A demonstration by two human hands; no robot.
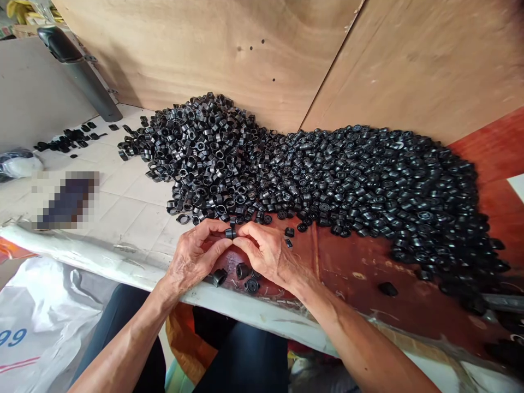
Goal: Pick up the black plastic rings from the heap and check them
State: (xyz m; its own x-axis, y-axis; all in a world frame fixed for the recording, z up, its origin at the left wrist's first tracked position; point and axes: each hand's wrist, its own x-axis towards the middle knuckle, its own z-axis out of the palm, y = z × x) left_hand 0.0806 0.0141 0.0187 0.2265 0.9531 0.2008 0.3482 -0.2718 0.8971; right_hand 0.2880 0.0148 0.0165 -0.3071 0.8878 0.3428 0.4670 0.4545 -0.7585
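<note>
My left hand [192, 254] and my right hand [270, 251] meet over the front of the work surface. Their thumbs and fingertips pinch a small black plastic part [230, 233] from both sides; whether it is one piece or two pressed together I cannot tell. Below my hands lie a few loose black pieces: a hollow collar [219, 277], another tilted collar [242, 270] and a round cap with a ringed face [251, 285]. Two small black bits [289, 232] rest just right of my right hand.
Behind my hands spreads a heap of open black rings [196, 136], running into a larger heap of black caps [368, 174] on the right. A plywood wall [229, 49] backs them. A dark tube [92, 90] leans at the left. White padding [135, 273] covers the front edge.
</note>
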